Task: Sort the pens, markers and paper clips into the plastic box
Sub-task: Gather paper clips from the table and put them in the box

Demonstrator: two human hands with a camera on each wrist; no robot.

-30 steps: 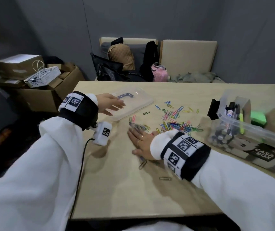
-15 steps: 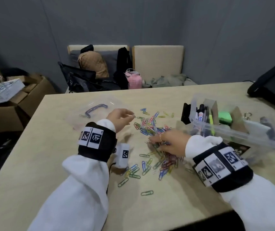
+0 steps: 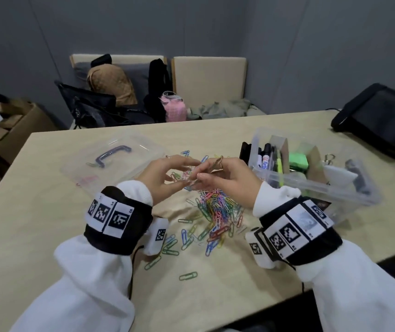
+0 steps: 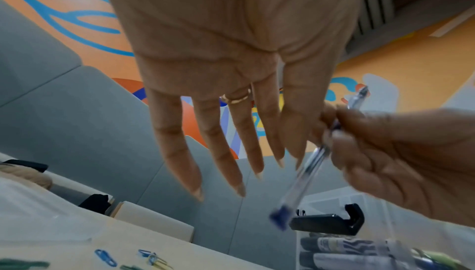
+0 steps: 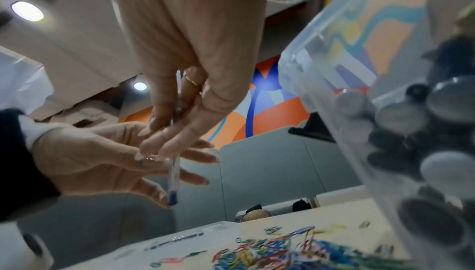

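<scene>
Above a heap of coloured paper clips (image 3: 218, 207) both hands meet in mid-air. My right hand (image 3: 225, 178) pinches a clear ballpoint pen (image 5: 174, 168) with a blue end; in the left wrist view this pen (image 4: 306, 170) hangs slanted from the right hand (image 4: 398, 152). My left hand (image 3: 165, 173) has straight, spread fingers (image 4: 231, 152) right beside the pen and grips nothing. The clear plastic box (image 3: 335, 188) stands at the right, with markers (image 3: 266, 156) upright in its left compartment.
The box's clear lid (image 3: 110, 164) with a purple handle lies at the left of the table. Loose clips (image 3: 188, 276) trail toward the front edge. A black case (image 3: 383, 118) sits at the far right. Chairs with bags (image 3: 112, 85) stand behind the table.
The right hand has left the table, where it lay flat and then raked clips together, and now holds a pen aloft. The left hand has come from the lid to meet it.
</scene>
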